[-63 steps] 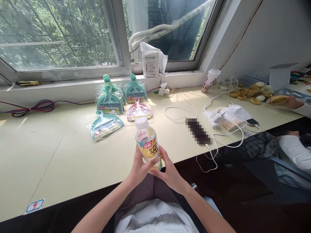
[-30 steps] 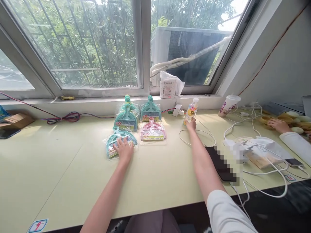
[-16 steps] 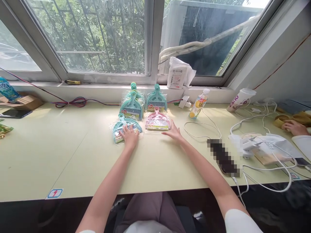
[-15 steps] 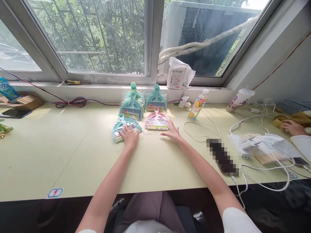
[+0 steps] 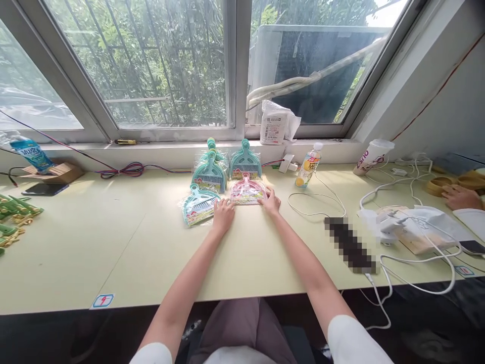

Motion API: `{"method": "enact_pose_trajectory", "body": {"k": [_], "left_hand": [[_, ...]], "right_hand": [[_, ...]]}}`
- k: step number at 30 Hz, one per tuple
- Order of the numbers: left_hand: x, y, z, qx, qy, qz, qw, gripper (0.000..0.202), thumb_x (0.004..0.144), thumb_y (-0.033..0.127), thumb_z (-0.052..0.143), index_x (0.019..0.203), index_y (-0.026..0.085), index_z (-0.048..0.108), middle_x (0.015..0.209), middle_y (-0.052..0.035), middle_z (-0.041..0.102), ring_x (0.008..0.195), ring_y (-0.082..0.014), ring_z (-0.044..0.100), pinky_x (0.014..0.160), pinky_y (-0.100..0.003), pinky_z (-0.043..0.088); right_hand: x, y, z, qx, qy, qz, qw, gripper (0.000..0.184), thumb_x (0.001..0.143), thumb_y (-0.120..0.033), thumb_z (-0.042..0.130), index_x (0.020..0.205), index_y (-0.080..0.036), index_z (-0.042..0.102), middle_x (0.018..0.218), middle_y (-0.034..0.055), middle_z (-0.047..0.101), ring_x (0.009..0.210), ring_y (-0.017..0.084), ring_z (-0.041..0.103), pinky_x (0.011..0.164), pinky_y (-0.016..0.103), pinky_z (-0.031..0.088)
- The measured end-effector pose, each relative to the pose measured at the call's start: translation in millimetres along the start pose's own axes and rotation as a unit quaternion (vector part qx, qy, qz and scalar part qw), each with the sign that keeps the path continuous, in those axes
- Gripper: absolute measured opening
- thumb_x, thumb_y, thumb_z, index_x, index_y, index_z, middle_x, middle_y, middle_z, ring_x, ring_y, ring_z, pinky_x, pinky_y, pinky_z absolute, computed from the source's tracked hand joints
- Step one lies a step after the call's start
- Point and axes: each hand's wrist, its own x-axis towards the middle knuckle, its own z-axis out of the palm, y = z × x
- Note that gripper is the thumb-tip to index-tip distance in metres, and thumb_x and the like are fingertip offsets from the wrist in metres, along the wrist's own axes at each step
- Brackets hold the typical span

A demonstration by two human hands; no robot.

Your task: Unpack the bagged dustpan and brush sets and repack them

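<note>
A pink dustpan-and-brush set [image 5: 248, 189] in clear wrapping lies on the table between my hands. My right hand [image 5: 270, 203] grips its right corner, thumb at the front edge and fingers along the side. My left hand [image 5: 223, 217] has its fingers slightly spread, fingertips at the pink set's left corner and beside the right end of a teal dustpan-and-brush set [image 5: 200, 206]. That teal set lies at a slant, left of the pink one. Behind are more wrapped teal sets, some overlapping [image 5: 209, 177] on the left and one [image 5: 245, 161] on the right.
A drink bottle [image 5: 307, 167], a white cup [image 5: 371, 157], a blurred dark phone [image 5: 350, 245] and white cables stand or lie to the right. Another person's hand [image 5: 460, 197] rests at far right. Left are a blue packet [image 5: 36, 155], a phone [image 5: 45, 189] and green-yellow pieces [image 5: 15, 217].
My left hand has come off the slanted teal set and moved right to the pink set's corner. My right hand has closed in on the pink set's right side. The view has shifted slightly.
</note>
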Motion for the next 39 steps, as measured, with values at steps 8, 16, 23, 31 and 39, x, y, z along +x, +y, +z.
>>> {"method": "enact_pose_trajectory", "body": {"k": [8,16,23,31,39], "left_hand": [[14.0,16.3,8.1,-0.016,0.015,-0.036,0.999,0.049,0.090,0.008,0.042,0.133,0.025,0.058,0.116,-0.0125,0.059,0.106,-0.0248,0.056,0.094,-0.040,0.043],[71.6,13.2,16.6,-0.069,0.029,-0.090,0.993,0.069,0.087,-0.001,0.040,0.151,0.025,0.032,0.112,-0.0106,0.055,0.084,-0.0182,0.061,0.085,-0.032,0.048],[126.2,11.6,46.7,-0.137,0.112,-0.132,0.975,0.070,0.085,0.004,0.042,0.152,0.017,0.023,0.148,-0.0189,0.037,0.122,-0.0251,0.056,0.093,-0.034,0.051],[147.2,12.1,67.2,-0.063,0.020,-0.069,0.995,0.056,0.087,0.012,0.041,0.143,0.006,0.043,0.156,-0.0221,0.029,0.144,-0.0283,0.031,0.115,-0.042,0.031],[161.5,14.1,63.6,-0.031,-0.034,-0.091,0.995,0.051,0.092,0.021,0.037,0.140,0.007,0.046,0.157,-0.0210,0.026,0.144,-0.0327,0.028,0.112,-0.052,0.032]], "right_hand": [[10.6,21.4,-5.3,0.255,-0.003,-0.009,0.967,0.086,0.056,-0.021,0.078,0.136,-0.025,0.045,0.118,0.0081,0.066,0.092,0.020,0.067,0.084,0.038,0.055],[51.1,19.4,4.6,0.233,0.053,-0.081,0.968,0.052,0.058,-0.024,0.075,0.108,-0.016,0.063,0.098,0.0078,0.066,0.085,0.020,0.064,0.083,0.037,0.053],[111.8,-9.3,47.1,0.114,0.133,-0.135,0.975,0.033,0.067,-0.020,0.065,0.100,-0.017,0.059,0.104,0.0105,0.060,0.084,0.021,0.061,0.081,0.034,0.050],[156.7,-20.3,69.7,0.067,0.099,-0.109,0.987,0.044,0.075,-0.021,0.059,0.116,-0.022,0.046,0.124,0.0116,0.058,0.116,0.025,0.057,0.093,0.034,0.045],[157.2,-24.8,63.7,0.000,0.013,-0.048,0.999,0.049,0.084,-0.030,0.057,0.132,-0.023,0.046,0.121,0.0110,0.066,0.110,0.027,0.061,0.089,0.036,0.046]]}}
